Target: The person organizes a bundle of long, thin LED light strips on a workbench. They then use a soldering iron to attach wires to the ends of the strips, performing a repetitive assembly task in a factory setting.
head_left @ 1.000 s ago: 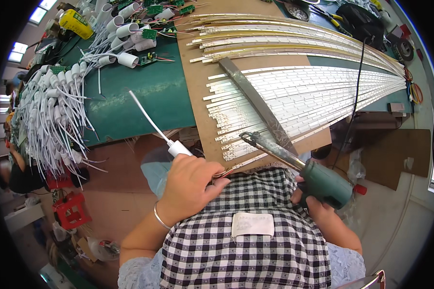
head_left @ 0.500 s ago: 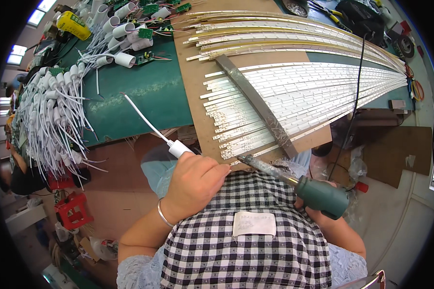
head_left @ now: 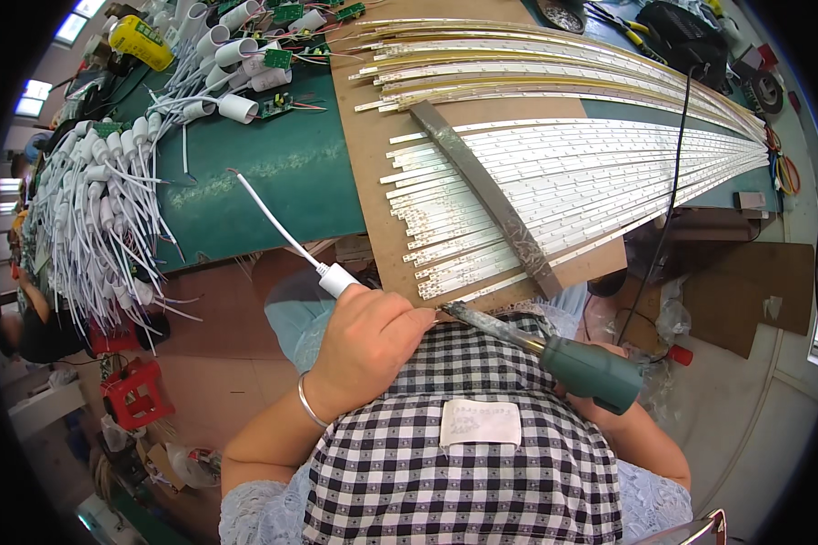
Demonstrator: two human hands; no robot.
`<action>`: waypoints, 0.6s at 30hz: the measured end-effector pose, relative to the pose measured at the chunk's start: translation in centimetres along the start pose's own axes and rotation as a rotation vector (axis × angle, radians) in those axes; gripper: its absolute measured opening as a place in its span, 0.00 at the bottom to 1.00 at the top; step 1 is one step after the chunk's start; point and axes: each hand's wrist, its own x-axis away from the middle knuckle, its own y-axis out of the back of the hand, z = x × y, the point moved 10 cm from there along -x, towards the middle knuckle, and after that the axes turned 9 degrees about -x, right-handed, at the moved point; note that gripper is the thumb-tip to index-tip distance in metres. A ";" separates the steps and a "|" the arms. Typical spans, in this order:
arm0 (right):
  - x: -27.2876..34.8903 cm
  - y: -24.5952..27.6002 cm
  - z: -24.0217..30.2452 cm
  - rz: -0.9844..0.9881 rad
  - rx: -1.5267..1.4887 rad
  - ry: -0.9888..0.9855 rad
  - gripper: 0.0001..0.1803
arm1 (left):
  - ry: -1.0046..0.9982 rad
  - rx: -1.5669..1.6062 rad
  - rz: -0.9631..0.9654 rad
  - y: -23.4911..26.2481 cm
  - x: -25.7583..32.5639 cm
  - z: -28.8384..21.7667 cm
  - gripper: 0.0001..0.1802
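Observation:
My left hand (head_left: 370, 338) is closed around a white plastic end cap (head_left: 337, 280) with a white cable (head_left: 273, 216) running up and left from it to a bare tip. In my right hand (head_left: 602, 411), mostly hidden behind the handle, is a soldering iron (head_left: 589, 371) with a green handle and a dark, crusted tip. That tip lies by the board's near edge, just right of my left fingertips. White LED strips (head_left: 600, 168) fan across a brown board (head_left: 386, 250), and a grey metal bar (head_left: 486, 195) lies over their left ends.
Yellowish LED strips (head_left: 518, 68) lie farther back. On the green table (head_left: 264, 173), white cable caps (head_left: 109, 182) and small circuit boards (head_left: 277, 59) crowd the left, near a yellow bottle (head_left: 141, 43). A black cord (head_left: 678, 145) crosses the strips. A red stool (head_left: 138, 392) stands at lower left.
The soldering iron has shifted slightly left and down, bringing its tip closer to my left fingertips. My left hand stays nearly still with the end cap.

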 end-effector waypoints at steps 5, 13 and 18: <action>0.0 0.5 -0.6 -0.091 -0.113 -0.065 0.11 | -0.014 0.002 -0.001 -0.2 0.1 0.0 0.08; 2.1 1.1 -3.2 -0.292 -0.400 -0.155 0.18 | -0.010 -0.003 0.012 -0.3 -0.1 0.0 0.08; 0.5 1.3 -1.2 -0.214 -0.293 -0.075 0.13 | -0.013 -0.014 0.025 -0.4 0.0 -0.1 0.07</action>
